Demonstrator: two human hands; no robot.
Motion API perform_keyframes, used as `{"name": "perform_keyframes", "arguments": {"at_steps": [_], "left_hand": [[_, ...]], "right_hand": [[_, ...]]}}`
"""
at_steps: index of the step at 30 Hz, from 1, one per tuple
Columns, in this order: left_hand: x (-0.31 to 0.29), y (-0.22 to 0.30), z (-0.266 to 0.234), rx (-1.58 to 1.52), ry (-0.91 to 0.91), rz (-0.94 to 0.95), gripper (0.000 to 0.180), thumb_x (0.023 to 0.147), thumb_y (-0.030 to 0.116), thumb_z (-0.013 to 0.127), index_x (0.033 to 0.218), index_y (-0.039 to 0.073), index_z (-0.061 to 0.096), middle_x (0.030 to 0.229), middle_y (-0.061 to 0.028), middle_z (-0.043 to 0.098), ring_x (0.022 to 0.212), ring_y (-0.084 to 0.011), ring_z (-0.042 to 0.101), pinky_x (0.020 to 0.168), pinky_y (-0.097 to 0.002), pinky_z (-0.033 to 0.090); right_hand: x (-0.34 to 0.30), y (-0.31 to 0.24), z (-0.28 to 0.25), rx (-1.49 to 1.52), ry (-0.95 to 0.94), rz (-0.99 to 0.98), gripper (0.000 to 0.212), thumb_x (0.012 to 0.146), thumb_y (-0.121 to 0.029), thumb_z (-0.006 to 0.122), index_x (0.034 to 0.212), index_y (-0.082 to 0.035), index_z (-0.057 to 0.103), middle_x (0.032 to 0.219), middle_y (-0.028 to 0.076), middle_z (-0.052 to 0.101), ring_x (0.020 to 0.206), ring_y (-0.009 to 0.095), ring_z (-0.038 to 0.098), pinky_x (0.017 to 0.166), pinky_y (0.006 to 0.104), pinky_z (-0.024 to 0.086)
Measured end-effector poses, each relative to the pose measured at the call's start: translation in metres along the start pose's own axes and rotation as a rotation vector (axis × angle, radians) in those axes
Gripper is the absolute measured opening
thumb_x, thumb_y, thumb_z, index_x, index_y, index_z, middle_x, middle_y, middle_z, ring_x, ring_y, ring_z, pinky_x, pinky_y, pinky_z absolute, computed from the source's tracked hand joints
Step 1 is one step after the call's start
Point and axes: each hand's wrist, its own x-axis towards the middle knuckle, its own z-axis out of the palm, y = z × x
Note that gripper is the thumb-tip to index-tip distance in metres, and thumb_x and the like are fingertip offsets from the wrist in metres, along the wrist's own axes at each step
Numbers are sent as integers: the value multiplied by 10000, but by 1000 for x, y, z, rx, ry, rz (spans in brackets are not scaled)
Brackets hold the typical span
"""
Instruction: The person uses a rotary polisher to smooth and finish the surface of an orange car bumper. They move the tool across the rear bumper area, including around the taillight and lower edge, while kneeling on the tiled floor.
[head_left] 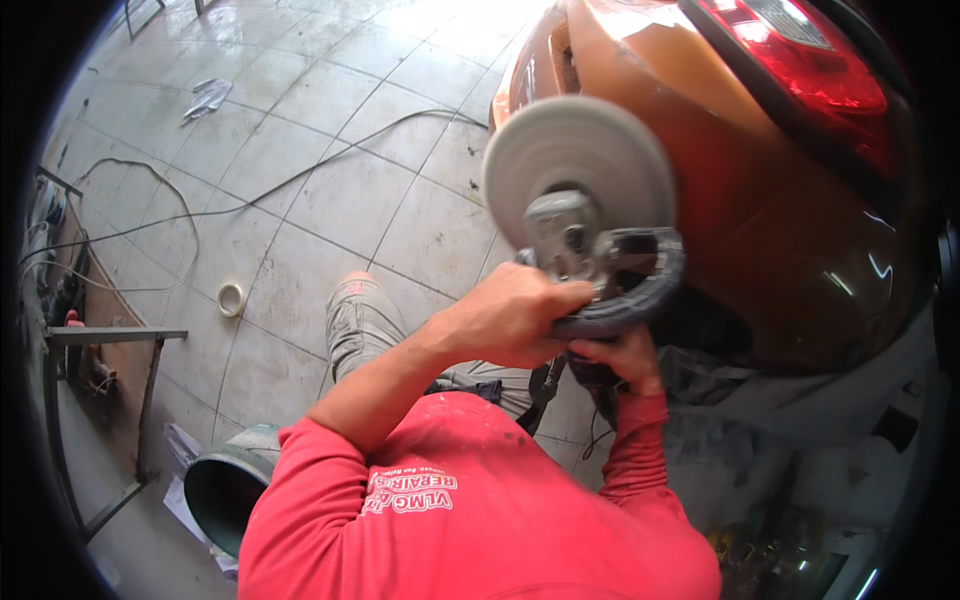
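Note:
Both hands hold a car polisher (pixel 562 222), a power tool with a large round pale pad (pixel 615 150). My left hand (pixel 515 315) is closed round the tool by its curved dark loop handle (pixel 655 285). Below the loop, my right hand (pixel 628 358) wraps the dark rear body, mostly hidden by the handle. The pad looks smeared by motion and overlaps the rear corner of an orange car (pixel 760 190) in this view. Whether pad and paint touch, I cannot tell. A red tail light (pixel 815 75) sits above that corner.
A cable (pixel 350 148) crosses the tiled floor on the left. A roll of tape (pixel 230 299) and a white scrap (pixel 207 99) lie there. At left stands a metal-framed rack (pixel 110 336); a green bucket (pixel 215 500) lies on its side. Plastic sheeting (pixel 735 385) lies under the car.

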Motion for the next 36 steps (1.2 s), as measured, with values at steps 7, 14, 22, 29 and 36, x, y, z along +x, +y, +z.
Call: {"name": "perform_keyframes", "arguments": {"at_steps": [7,14,22,29,36], "left_hand": [[18,-2,-4,93,36,189,287,808,179,822,976,108,599,636,-141,580,626,-414,662,558,-505,495],[-55,-74,20,-217,8,-97,238,829,101,791,1004,82,632,739,-187,642,706,-448,687,623,-512,519],[-53,-86,-22,-315,-20,-299,270,887,65,807,1143,37,726,780,-161,677,659,-270,627,664,-390,531],[19,-21,-94,-48,-45,-213,208,857,65,810,999,40,660,731,-181,605,646,-403,587,640,-440,511],[14,-23,-89,-44,-69,-334,256,863,14,826,1102,20,736,778,-18,642,722,-84,569,669,-311,513]], "right_hand": [[0,33,-25,137,195,41,722,782,-174,989,1414,-67,656,1245,54,757,1124,184,725,994,391,603],[20,25,31,-42,-55,297,837,726,-260,1033,1422,18,661,1268,122,777,1150,219,740,1064,394,572],[36,11,59,-85,-65,253,821,769,-487,987,1320,40,682,1178,180,796,1103,267,774,998,410,588],[68,-42,38,-3,82,-41,819,770,-502,994,1296,46,690,1133,209,799,1072,297,788,981,417,591],[73,-45,31,-32,3,-28,825,776,-501,983,1317,48,686,1159,217,785,1068,312,776,984,417,586]]}}
